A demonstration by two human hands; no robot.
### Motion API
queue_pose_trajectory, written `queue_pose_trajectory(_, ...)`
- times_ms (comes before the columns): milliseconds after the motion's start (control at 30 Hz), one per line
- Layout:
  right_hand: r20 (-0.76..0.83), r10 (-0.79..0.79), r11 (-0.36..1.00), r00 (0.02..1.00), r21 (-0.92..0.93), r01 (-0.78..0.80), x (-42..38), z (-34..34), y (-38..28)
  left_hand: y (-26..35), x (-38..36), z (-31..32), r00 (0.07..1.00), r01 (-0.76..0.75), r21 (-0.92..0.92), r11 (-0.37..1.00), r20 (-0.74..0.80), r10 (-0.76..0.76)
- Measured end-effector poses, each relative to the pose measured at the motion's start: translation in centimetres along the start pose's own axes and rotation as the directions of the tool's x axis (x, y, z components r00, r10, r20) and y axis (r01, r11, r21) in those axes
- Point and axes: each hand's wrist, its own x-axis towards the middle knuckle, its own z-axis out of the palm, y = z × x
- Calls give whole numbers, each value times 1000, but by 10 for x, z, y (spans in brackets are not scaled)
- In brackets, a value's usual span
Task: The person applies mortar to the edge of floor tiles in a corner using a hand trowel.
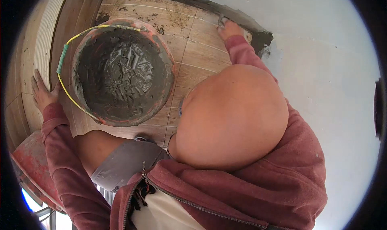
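Note:
My left hand (43, 93) lies with its fingers spread on the ribbed edge of a wood-look step (47, 40), left of the bucket. At the upper right, my right hand (229, 29) is closed round a small grey tool (221, 20), only partly visible. It is low by the wood-look tiled floor (197, 60), beside a strip of wet grey mortar (242, 18) along the foot of the wall. Between my hands stands a round bucket (171, 62) holding grey mortar (125, 70), its yellow wire handle (74, 99) with a green grip tipped to the left.
A white wall (322, 81) rises on the right. Mortar crumbs (159, 28) dot the floor behind the bucket. A red, mortar-stained container (36, 161) is at the lower left. My bent knees are close to the bucket's near side.

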Motion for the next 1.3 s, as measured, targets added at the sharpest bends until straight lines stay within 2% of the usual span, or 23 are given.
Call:
queue_pose_trajectory(67,-51,-31,999,998,12,31,-3,-1,-2,2,-1,-2,1000,16,-3,1000,18,-16)
queue_pose_trajectory(267,-1,-77,994,997,-72,77,11,14,-16,3,-1,-5,999,20,14,1000,26,-21)
queue_pose_trajectory(367,-48,-56,998,997,-21,55,4,11,-23,6,-1,-6,998,41,1,999,44,-41)
queue_pose_trajectory(433,-158,-74,995,985,60,85,-4,15,-28,7,-2,-9,998,37,19,999,47,-38)
queue_pose_trajectory(533,-94,-158,987,983,-38,155,10,17,-36,8,-1,-10,999,26,29,999,35,-27)
queue_pose_trajectory(667,-42,-92,995,995,-39,90,7,6,-38,8,-2,-10,1000,13,-3,1000,20,-13)
queue_pose_trajectory(733,-223,-109,992,969,41,121,-8,1,-46,12,-2,-15,1000,19,9,1000,24,-19)
queue_pose_trajectory(767,-233,-114,991,966,45,128,-3,4,-48,14,-3,-19,999,24,13,1000,40,-25)
queue_pose_trajectory(833,-135,-220,976,966,-33,217,6,11,-47,17,-4,-23,999,35,5,999,35,-35)
queue_pose_trajectory(867,-147,-219,976,964,-34,217,15,14,-46,19,-4,-24,998,41,-5,999,40,-41)
queue_pose_trajectory(933,-33,-194,979,981,-66,191,25,12,-54,20,-4,-26,999,35,-8,999,31,-35)
queue_pose_trajectory(1067,-69,-140,990,988,6,140,9,4,-60,20,-3,-27,999,32,-9,999,44,-31)
queue_pose_trajectory(1133,-217,-136,979,967,119,165,-2,16,-57,21,-4,-26,998,35,-14,999,51,-35)
queue_pose_trajectory(1167,-216,-134,980,967,118,162,0,21,-56,22,-5,-27,998,37,-23,999,48,-36)
queue_pose_trajectory(1233,-58,-229,972,972,36,231,9,23,-58,24,-5,-29,999,35,-35,999,37,-34)
queue_pose_trajectory(1300,-64,-230,972,971,21,232,19,22,-64,24,-4,-30,997,45,-20,999,64,-44)
